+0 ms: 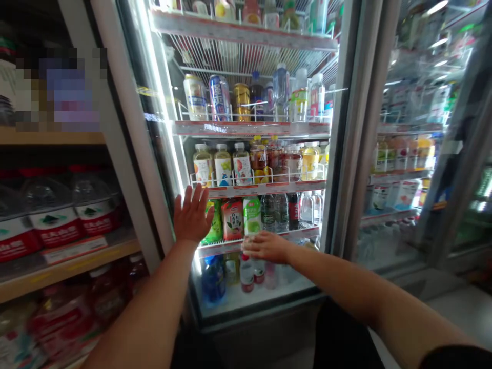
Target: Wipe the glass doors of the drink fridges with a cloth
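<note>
Two bare hands are held up before the lit glass front (342, 154) of a drinks cooler.
The left hand (192, 218) is raised with its fingers spread, and nothing is seen to be gripped; it is set at the left edge of the glass, just beside a green bottle (212, 223) that is partly covered. The right hand (269, 247) is held lower, near the middle, its fingers stretched out close together. A pale patch (248, 246) is seen at its fingertips; whether anything is held there cannot be told, nor whether the glass is touched by either hand. Between the hands a red pack (232, 220) is shelved, with a green-and-white pack (252, 215) above the right fingertips. Below, a blue bottle (214, 282) is seen; farther left, large red-labelled bottles (54, 215) are shelved.
</note>
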A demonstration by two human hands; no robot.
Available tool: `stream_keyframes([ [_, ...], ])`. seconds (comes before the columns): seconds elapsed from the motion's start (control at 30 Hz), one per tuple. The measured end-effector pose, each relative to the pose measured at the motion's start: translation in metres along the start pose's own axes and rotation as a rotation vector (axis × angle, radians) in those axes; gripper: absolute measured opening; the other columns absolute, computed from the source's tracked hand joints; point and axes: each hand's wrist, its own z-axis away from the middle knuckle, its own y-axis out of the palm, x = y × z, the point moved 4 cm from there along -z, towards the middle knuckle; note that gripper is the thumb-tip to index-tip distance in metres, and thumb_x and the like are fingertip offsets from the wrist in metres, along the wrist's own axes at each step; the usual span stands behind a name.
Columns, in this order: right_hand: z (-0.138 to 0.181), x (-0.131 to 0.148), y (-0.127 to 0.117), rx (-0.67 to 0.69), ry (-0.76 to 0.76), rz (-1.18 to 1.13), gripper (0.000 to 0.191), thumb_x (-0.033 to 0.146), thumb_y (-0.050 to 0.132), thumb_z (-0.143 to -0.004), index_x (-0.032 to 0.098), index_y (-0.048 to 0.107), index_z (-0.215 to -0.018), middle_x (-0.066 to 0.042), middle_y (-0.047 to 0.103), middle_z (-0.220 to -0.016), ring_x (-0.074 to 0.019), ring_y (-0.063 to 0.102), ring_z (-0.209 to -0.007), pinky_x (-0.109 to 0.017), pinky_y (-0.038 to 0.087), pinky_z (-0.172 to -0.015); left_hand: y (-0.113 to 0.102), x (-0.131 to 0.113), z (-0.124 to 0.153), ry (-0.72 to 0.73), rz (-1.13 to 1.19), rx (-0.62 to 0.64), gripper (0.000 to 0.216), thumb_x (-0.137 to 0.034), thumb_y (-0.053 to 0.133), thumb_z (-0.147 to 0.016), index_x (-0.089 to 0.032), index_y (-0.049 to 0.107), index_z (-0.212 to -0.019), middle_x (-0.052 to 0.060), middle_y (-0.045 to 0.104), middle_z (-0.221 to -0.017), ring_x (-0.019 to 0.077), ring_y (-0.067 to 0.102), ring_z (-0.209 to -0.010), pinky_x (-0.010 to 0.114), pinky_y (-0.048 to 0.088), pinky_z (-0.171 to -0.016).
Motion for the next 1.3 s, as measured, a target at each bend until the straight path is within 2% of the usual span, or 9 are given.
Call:
stream_keyframes([
  [0.2,0.037,-0.073,-0.058,-0.322,0.633,0.101,0.050,0.009,0.050,-0.102,0.021,0.058,-0.151,-0.009,0.062,-0.152,-0.0253,0.059,-0.127,-0.042,0.047,-0.110,0.002,0.002,0.001,0.011,-0.015,-0.005,0.064,-0.042,0.050,-0.105,-0.027,0.034,-0.165,0.008,0.038,-0.167,0.0306,0.028,-0.159,0.055,0.010,-0.133],
  [0.37,0.067,-0.027,-0.027,0.017,0.181,0.001,0.042,0.014,0.059,-0.101,0.025,0.066,-0.141,-0.007,0.068,-0.146,-0.0211,0.061,-0.123,-0.039,0.054,-0.098,0.002,0.003,0.001,0.030,-0.023,-0.020,0.070,-0.039,0.054,-0.104,-0.031,0.025,-0.168,0.008,0.036,-0.168,0.0304,0.026,-0.160,0.056,0.010,-0.132],
  [0.43,0.084,-0.023,-0.023,0.001,0.218,-0.004,0.042,0.015,0.060,-0.101,0.023,0.065,-0.142,-0.007,0.068,-0.145,-0.0213,0.061,-0.123,-0.038,0.054,-0.097,0.002,0.003,0.002,0.045,-0.048,-0.034,0.072,-0.037,0.054,-0.104,-0.031,0.024,-0.168,0.008,0.036,-0.168,0.0300,0.027,-0.160,0.055,0.011,-0.132],
  [0.57,0.117,-0.038,-0.037,-0.251,0.578,0.109,0.048,0.007,0.050,-0.102,0.018,0.060,-0.148,-0.012,0.066,-0.147,-0.0237,0.059,-0.130,-0.041,0.050,-0.107,0.003,0.004,0.002,0.018,-0.018,-0.008,0.071,-0.037,0.055,-0.103,-0.029,0.027,-0.168,0.009,0.035,-0.169,0.0307,0.024,-0.160,0.054,0.008,-0.133],
  [0.73,0.137,-0.021,-0.031,-0.106,0.260,0.086,0.036,0.014,0.051,-0.104,0.024,0.072,-0.131,-0.002,0.075,-0.136,-0.0222,0.067,-0.111,-0.040,0.055,-0.097,0.001,0.003,0.001,0.019,-0.034,-0.007,0.074,-0.036,0.057,-0.102,-0.031,0.025,-0.168,0.009,0.036,-0.168,0.0298,0.024,-0.160,0.054,0.011,-0.132],
  [0.8,0.143,-0.036,-0.039,-0.144,0.367,0.098,0.038,0.012,0.049,-0.104,0.025,0.072,-0.132,-0.002,0.075,-0.136,-0.0212,0.068,-0.113,-0.038,0.056,-0.098,0.000,0.002,0.000,0.021,-0.028,-0.008,0.073,-0.036,0.057,-0.102,-0.030,0.026,-0.168,0.009,0.037,-0.168,0.0301,0.025,-0.160,0.055,0.011,-0.132],
  [0.93,0.151,-0.083,-0.073,-0.414,0.847,0.208,0.048,0.009,0.045,-0.102,0.021,0.063,-0.145,-0.013,0.068,-0.145,-0.0244,0.062,-0.132,-0.045,0.051,-0.110,0.000,0.002,-0.001,-0.008,-0.002,-0.011,0.069,-0.037,0.056,-0.102,-0.027,0.033,-0.166,0.011,0.041,-0.166,0.0320,0.027,-0.159,0.056,0.011,-0.132],
  [1.13,0.126,-0.080,-0.075,-0.239,0.526,0.088,0.044,0.012,0.049,-0.103,0.025,0.067,-0.141,-0.008,0.069,-0.143,-0.0239,0.064,-0.125,-0.040,0.057,-0.108,0.000,0.002,-0.001,-0.002,-0.011,-0.030,0.068,-0.039,0.055,-0.102,-0.028,0.033,-0.166,0.010,0.042,-0.165,0.0321,0.030,-0.158,0.056,0.013,-0.132],
  [1.3,0.132,-0.094,-0.078,-0.506,0.924,0.175,0.054,0.012,0.051,-0.099,0.025,0.057,-0.151,-0.017,0.058,-0.146,-0.0333,0.058,-0.132,-0.057,0.054,-0.110,0.000,0.001,0.000,0.022,-0.002,-0.052,0.072,-0.038,0.055,-0.102,-0.033,0.025,-0.168,0.008,0.039,-0.166,0.0305,0.028,-0.159,0.057,0.012,-0.132],
])
